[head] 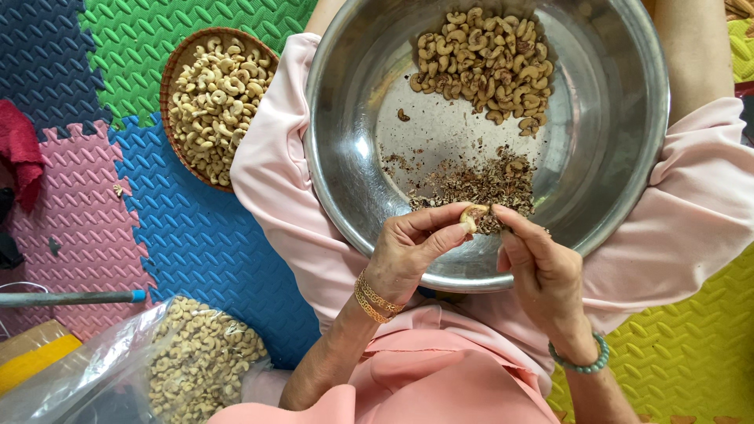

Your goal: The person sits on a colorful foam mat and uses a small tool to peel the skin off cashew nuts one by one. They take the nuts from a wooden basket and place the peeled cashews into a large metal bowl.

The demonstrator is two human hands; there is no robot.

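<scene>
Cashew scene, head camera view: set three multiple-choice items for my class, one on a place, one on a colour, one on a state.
1. Where does the woven basket of peeled cashews sit?
A. Inside the steel bowl
B. On the foam mat beside the person's leg
C. On a table

2. What colour is the beaded bracelet on the right wrist?
A. Teal green
B. Red
C. Black

3. What is the state of the cashew over the steel bowl?
A. Lying loose in the husk pile
B. Sealed in the plastic bag
C. Pinched between the left hand and right hand

Answers: 1 B, the basket rests on the green and blue mat tiles; 2 A, its beads look teal; 3 C, fingers of both hands meet on it.
</scene>
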